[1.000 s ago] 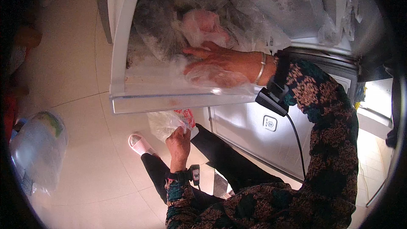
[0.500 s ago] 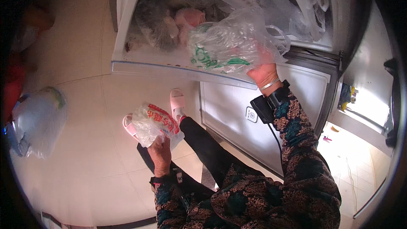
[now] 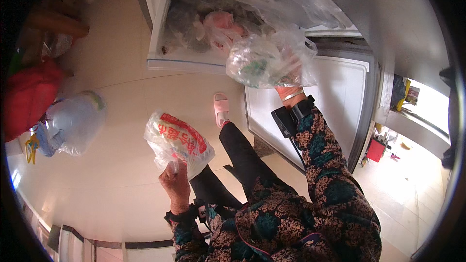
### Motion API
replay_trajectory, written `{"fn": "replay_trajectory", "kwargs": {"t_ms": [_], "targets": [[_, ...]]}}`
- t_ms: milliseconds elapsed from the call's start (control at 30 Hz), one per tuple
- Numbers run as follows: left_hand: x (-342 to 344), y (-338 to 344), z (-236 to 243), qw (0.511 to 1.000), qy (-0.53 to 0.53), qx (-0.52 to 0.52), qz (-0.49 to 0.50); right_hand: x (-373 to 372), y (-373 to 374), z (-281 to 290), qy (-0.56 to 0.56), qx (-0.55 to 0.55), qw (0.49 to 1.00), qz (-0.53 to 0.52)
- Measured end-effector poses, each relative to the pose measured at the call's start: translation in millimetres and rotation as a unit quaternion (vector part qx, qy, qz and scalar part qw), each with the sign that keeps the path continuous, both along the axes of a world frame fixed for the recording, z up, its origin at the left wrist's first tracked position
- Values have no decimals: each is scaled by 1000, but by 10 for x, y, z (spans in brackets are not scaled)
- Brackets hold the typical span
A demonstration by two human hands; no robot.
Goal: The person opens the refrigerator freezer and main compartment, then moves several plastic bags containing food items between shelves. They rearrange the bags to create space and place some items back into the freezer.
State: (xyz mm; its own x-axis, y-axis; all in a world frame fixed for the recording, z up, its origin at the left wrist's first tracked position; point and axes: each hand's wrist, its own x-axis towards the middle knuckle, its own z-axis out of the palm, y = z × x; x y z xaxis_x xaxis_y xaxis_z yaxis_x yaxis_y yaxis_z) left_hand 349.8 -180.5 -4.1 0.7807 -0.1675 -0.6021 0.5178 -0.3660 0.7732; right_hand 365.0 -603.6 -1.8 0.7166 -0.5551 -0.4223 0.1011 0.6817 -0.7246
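Observation:
My left hand (image 3: 175, 184) is closed on the gathered top of a white plastic bag (image 3: 177, 140) with red print; what is inside cannot be made out. A clear plastic bag (image 3: 255, 63) with green print is in my right hand (image 3: 290, 94), its fingers partly covered by the film. That bag is at the front right of a pulled-out freezer drawer (image 3: 194, 64). Inside the drawer lie several clear bags, one with something pinkish (image 3: 221, 22) in it.
The open fridge door (image 3: 335, 77) stands to the right of the drawer. On the floor at left are a large clear bag (image 3: 80, 121) and a red bag (image 3: 34, 97). A pink slipper (image 3: 221, 109) shows on one foot. At far right is a red box (image 3: 375, 150).
The red-printed bag has risen a little and looks fuller toward me. My right hand and the clear bag have shifted slightly left, and the whole view has turned.

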Motion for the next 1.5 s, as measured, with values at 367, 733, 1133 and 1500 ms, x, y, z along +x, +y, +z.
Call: {"fn": "replay_trajectory", "kwargs": {"t_ms": [367,733,1133,1500], "targets": [[7,-129,501,985,-67,-70,140,-192,19,162,-202,176,953,138],[222,-173,849,969,-62,-159,177,68,-14,372,57,-33,995,-75],[1299,-994,1062,910,-101,-291,276,-42,-29,282,183,-357,912,87],[2071,-1845,396,910,-154,-338,185,-187,-14,179,238,-549,789,140]]}}
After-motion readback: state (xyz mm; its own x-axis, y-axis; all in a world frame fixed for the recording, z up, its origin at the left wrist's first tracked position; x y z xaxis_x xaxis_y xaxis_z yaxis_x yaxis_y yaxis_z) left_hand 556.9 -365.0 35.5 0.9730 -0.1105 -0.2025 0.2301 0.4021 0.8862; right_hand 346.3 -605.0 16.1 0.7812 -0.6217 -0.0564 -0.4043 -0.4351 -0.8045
